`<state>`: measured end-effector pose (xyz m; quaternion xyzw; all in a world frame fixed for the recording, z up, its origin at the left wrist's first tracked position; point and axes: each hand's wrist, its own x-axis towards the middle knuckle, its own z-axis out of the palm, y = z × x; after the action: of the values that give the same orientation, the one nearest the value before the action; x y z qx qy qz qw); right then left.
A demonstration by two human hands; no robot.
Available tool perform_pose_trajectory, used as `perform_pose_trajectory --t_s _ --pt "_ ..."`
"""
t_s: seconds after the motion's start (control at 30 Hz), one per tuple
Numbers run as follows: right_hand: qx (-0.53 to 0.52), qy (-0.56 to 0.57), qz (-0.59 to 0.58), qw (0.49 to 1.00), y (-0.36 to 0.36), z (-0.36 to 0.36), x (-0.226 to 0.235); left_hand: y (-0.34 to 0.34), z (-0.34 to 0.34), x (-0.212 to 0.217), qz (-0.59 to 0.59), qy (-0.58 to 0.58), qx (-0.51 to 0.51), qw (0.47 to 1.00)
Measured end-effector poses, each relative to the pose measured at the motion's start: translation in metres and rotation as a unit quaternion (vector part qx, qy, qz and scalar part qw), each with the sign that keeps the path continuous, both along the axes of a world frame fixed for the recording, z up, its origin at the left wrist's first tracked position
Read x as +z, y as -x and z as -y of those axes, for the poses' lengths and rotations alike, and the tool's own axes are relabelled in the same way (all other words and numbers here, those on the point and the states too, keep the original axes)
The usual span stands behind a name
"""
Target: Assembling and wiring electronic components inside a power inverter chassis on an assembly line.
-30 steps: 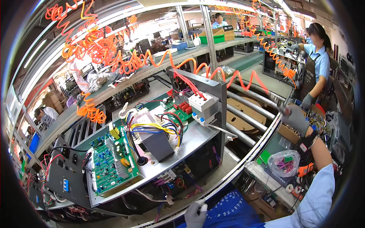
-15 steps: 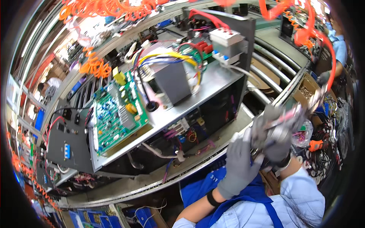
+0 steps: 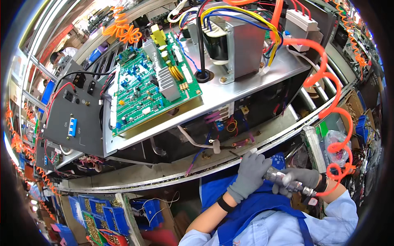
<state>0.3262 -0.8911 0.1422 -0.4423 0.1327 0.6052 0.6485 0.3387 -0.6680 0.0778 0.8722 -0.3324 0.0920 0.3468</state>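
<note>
Both of my gloved hands are at a silver air screwdriver (image 3: 274, 175), held low in front of my blue apron. My right hand (image 3: 301, 177) wraps round its body near the hose end. Around its front end my left hand (image 3: 250, 174) is closed, and a thin dark bit appears to stick out past the fingers. A red coiled air hose (image 3: 338, 98) runs from the tool's rear up to the top. Beyond my hands stands a metal chassis (image 3: 262, 87) with a green circuit board (image 3: 143, 88) and a boxy grey transformer (image 3: 246, 47).
A dark switch panel (image 3: 78, 131) leans out at the chassis's left. The conveyor's metal rail (image 3: 164, 185) runs between me and the chassis. Blue bins (image 3: 113, 219) of small brass-coloured parts sit below left. Loose wires with lugs hang along the chassis front. A plastic bag (image 3: 336, 141) lies at right.
My hands and the screwdriver have come down and closer to my body, and the left hand has closed on the tool's front. The view has shifted, and the hose now hangs across the right side.
</note>
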Motion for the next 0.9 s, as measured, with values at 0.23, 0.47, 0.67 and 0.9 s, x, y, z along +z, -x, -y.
perform_pose_trajectory --t_s 0.23,0.47,0.67,0.9 --pt "0.046 0.001 0.118 0.992 0.011 -0.018 -0.018 0.035 -0.079 -0.026 -0.057 -0.025 0.398 0.915" --pt "0.01 -0.015 0.124 0.992 0.024 -0.017 -0.04 0.005 -0.101 -0.039 -0.037 -0.048 0.432 0.9" --pt "0.047 0.057 0.301 0.951 0.031 -0.025 -0.036 0.007 -0.104 -0.049 -0.045 -0.075 0.424 0.901" --pt "-0.036 -0.013 0.222 0.974 0.049 0.003 -0.019 0.008 -0.058 0.011 -0.359 0.423 0.268 0.787"
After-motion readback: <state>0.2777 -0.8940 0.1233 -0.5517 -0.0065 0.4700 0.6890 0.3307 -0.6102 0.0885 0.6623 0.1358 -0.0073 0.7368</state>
